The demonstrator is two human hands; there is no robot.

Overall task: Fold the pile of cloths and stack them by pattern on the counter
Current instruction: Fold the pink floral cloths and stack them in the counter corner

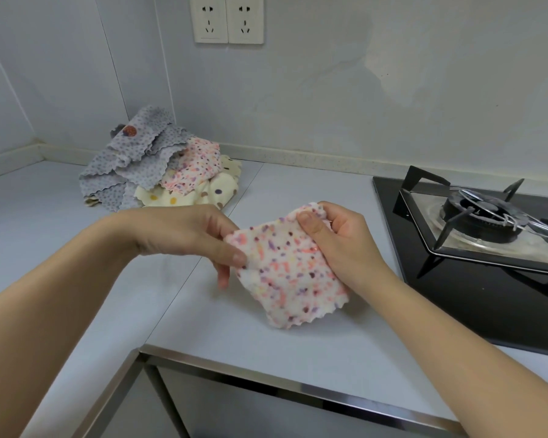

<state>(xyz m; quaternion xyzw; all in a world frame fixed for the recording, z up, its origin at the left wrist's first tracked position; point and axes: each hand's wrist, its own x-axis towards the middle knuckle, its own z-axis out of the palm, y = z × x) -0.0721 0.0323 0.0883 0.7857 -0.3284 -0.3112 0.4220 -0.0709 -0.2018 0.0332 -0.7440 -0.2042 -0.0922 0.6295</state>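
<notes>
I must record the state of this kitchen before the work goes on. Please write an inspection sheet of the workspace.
Surface: grey counter, steel front edge.
Job's things: pink-speckled cloth, held in both hands; pile of unfolded grey, pink and cream cloths, back left.
Clutter: nothing seen.
Grippers: left hand pinches the cloth's left edge; right hand grips its top corner.
Cables: nothing seen.
Surroundings: gas hob at right; two sockets on the wall.

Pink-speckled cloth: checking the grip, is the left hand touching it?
Touching. Head view: the left hand pinches the pink-speckled cloth at its edge.
</notes>
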